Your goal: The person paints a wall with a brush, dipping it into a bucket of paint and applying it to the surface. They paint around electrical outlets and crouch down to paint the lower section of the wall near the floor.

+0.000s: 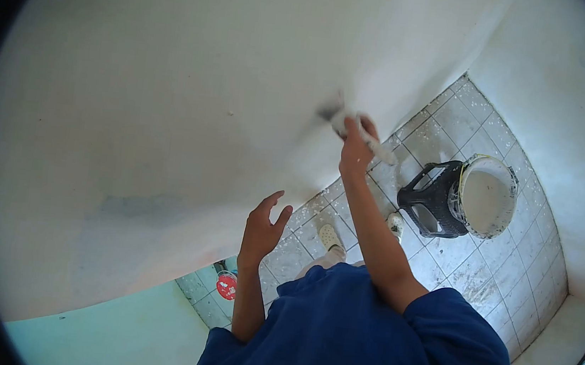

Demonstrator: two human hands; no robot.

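Note:
My right hand is closed around the handle of a paintbrush, its dark bristles at the wall. The white-smeared handle sticks out behind my fingers toward the lower right. Motion blurs the bristles, so whether they press on the surface is hard to tell. My left hand is raised beside the same wall, lower and to the left, with thumb and fingers apart and nothing in it. A damp-looking grey patch marks the wall left of that hand.
A bucket of whitish paint stands on a black plastic stool to the right. Paint spots dot the tiled floor. A red lid or container lies behind my left forearm. Below are my light-coloured clogs.

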